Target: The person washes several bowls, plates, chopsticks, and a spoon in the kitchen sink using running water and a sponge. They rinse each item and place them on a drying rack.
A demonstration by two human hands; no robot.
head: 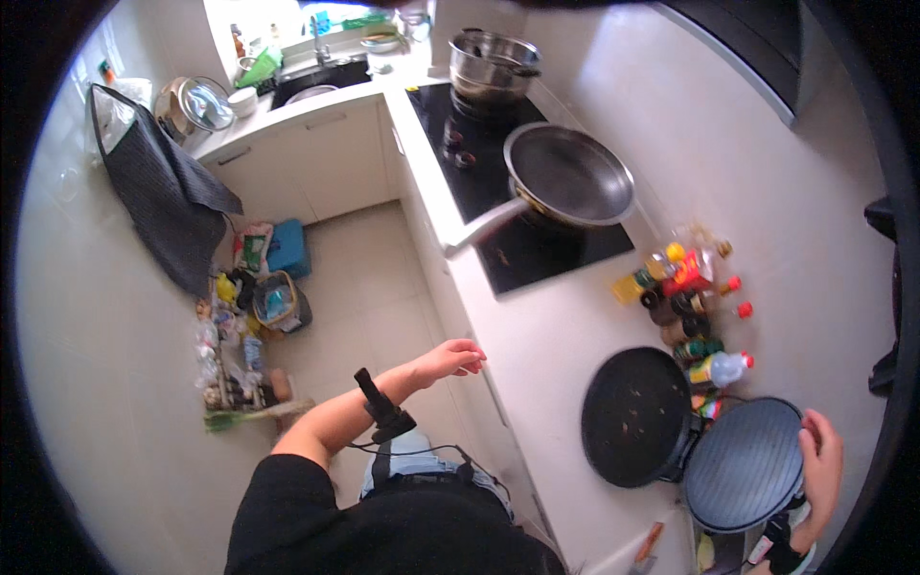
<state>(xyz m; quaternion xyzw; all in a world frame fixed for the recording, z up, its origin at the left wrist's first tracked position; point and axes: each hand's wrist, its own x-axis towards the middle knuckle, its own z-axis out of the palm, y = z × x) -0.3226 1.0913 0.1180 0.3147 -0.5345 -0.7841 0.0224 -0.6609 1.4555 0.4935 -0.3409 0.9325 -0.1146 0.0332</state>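
Observation:
My left hand (451, 361) hovers beside the front edge of the white countertop (496, 338), fingers loosely curled with nothing in them. At the lower right, my right hand (821, 460) touches the outer rim of the raised ribbed lid (747, 463) of an electric griddle; whether its fingers close round the rim is hard to tell. The griddle's round black lower plate (636, 417) lies open on the counter, with small bits of food on it. A knife with a wooden handle (649, 543) is near the bottom edge, below the griddle.
A steel frying pan (571, 176) and a steel pot (494, 68) stand on the black cooktop (553, 262). Several sauce and oil bottles (690, 305) line the wall behind the counter. A sink (323, 79) is at the top, and a bin (280, 302) stands on the floor at left.

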